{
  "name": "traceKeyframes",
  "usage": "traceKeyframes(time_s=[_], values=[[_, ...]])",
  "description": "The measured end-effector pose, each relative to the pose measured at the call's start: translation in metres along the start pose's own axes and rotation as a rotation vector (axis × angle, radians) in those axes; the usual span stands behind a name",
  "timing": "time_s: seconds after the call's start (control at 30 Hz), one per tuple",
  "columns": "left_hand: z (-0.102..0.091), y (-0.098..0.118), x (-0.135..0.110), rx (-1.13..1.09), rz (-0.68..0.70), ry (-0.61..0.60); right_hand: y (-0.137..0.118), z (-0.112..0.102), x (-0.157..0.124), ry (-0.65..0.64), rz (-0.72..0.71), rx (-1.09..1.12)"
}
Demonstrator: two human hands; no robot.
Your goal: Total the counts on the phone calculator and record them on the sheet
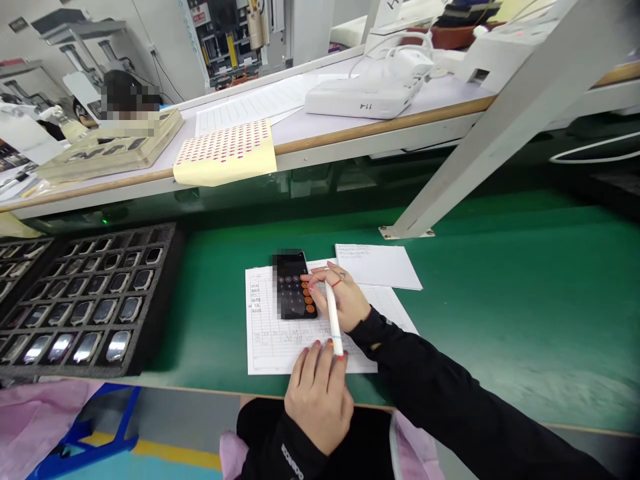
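A phone showing a calculator keypad lies on a printed paper form on the green mat. My right hand holds a white pen between its fingers while a fingertip touches the phone's orange keys. My left hand rests flat on the form's near edge, fingers together, pressing the paper down beside the pen's lower end.
A black tray of several small glossy parts sits at the left. A second white sheet lies behind the form. Above runs a shelf with a yellow sticker sheet, a white box and a beige tray. A slanted white strut stands right.
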State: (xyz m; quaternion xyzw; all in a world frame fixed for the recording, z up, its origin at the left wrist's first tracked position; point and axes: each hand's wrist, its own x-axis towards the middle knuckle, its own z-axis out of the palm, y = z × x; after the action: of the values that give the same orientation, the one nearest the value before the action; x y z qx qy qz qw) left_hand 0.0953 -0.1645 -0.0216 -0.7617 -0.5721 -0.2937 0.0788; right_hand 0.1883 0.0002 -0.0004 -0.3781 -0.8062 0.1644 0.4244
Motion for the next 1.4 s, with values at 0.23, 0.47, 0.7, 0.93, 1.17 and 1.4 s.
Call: traceKeyframes(time_s=[0.23, 0.47, 0.7, 0.93, 1.17, 1.4], values=[[-0.001, 0.001, 0.0, 0.004, 0.001, 0.001, -0.003, -0.001, 0.0, -0.03, -0.022, 0.012], [0.001, 0.0, -0.001, 0.004, 0.003, 0.008, -0.02, 0.003, -0.005, -0.198, -0.218, 0.173], [0.001, 0.0, 0.0, -0.003, 0.007, -0.005, -0.015, -0.001, -0.003, -0.096, -0.167, 0.072], [0.002, 0.0, -0.001, 0.001, 0.008, 0.008, -0.013, 0.002, -0.001, -0.08, -0.169, 0.053], [-0.001, 0.001, 0.001, 0.038, -0.009, 0.011, -0.015, 0.013, 0.0, -0.269, -0.2, 0.075], [0.0, -0.001, 0.0, 0.018, 0.018, 0.009, -0.008, -0.01, -0.013, -0.13, -0.16, 0.089]])
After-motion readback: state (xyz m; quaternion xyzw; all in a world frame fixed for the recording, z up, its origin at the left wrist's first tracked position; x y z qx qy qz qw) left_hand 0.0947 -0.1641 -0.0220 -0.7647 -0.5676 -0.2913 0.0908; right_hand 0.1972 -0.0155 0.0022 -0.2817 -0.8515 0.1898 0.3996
